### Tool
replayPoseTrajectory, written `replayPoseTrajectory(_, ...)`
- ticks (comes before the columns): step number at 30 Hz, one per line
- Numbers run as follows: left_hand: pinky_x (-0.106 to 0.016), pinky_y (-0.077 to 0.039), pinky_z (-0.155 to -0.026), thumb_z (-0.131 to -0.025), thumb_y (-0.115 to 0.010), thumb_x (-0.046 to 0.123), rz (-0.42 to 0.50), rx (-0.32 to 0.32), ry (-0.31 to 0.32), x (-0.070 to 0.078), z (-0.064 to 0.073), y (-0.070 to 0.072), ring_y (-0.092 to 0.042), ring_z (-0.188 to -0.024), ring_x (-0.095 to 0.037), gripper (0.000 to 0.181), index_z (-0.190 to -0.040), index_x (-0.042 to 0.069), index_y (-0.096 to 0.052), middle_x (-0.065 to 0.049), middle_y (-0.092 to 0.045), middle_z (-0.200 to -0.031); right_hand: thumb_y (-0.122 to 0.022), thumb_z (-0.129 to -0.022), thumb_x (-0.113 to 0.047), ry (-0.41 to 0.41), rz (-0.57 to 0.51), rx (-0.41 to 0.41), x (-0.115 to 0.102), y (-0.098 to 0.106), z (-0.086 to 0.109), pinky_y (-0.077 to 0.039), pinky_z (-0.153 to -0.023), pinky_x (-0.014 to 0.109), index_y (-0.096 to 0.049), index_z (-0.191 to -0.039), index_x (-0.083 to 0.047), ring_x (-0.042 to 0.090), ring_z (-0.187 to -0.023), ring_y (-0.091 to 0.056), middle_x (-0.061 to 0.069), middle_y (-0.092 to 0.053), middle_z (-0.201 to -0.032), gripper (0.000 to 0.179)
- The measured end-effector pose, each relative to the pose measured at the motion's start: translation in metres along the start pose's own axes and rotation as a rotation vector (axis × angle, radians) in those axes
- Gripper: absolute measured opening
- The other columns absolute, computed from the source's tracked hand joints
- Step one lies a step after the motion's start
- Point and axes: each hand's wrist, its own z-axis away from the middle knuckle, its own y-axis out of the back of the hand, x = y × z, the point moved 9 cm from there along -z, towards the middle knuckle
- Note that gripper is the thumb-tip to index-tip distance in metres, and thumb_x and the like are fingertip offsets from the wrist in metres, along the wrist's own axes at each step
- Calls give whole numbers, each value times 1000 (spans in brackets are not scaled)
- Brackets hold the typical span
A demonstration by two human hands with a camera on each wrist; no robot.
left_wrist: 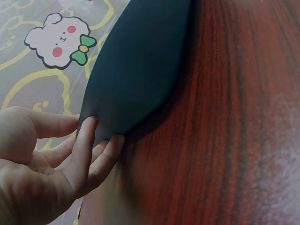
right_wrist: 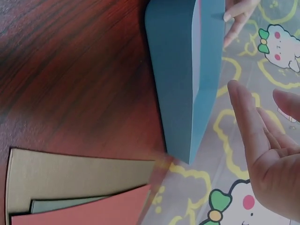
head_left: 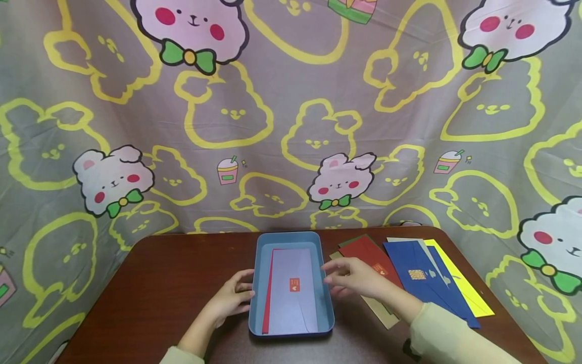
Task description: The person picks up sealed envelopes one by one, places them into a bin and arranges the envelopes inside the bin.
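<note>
On the brown table (head_left: 182, 273), envelopes (head_left: 409, 258) overlap right of the blue tray (head_left: 324, 308) between two relaxed hands (head_left: 229, 298) (head_left: 356, 278).

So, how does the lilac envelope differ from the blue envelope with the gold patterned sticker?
The lilac envelope lies inside the tray; the blue envelope lies outside it. The lilac envelope runs nearly in line with the tray, while the blue envelope slants. The lilac envelope has an orange-red sticker; the blue envelope has a gold patterned sticker. Both are long rectangles.
</note>
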Motion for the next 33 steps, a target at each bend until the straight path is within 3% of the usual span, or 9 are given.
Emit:
replayPoseTrajectory(7,-48,-59,-81,-101,-61,0,-1,6,8,0,0,0,-66,-101,-30,55,-151,2,-39,-26,-59,-129,-71,-98,-15,13,78,31,-3,12,8,-61,-74,46,-63,-129,6,31,-84,-73,16,-73,-107,38)
replayPoseTrajectory(14,-48,-59,-82,-101,-60,0,4,4,7,-1,0,0,-65,-103,-31,55,-152,2,-38,-27,-58,-130,-70,-99,-17,69,112,90,-7,28,10,-59,-70,35,-64,-130,4,24,-82,-71,10,-73,-99,39)
replayPoseTrajectory(22,-46,-59,-80,-101,-60,-1,18,-11,-15,1,1,-1,-66,-103,-30,55,-151,0,-38,-27,-59,-129,-67,-101,-14,92,72,214,1,51,21,-59,-73,32,-62,-130,7,30,-92,-70,13,-74,-105,36)
replayPoseTrajectory(33,-44,-59,-79,-101,-60,0,24,-23,-30,3,3,-2,-66,-101,-29,55,-151,0,-37,-27,-60,-129,-66,-101,-9,133,128,342,15,86,46,-59,-74,29,-59,-135,3,9,-96,-71,19,-71,-117,37)
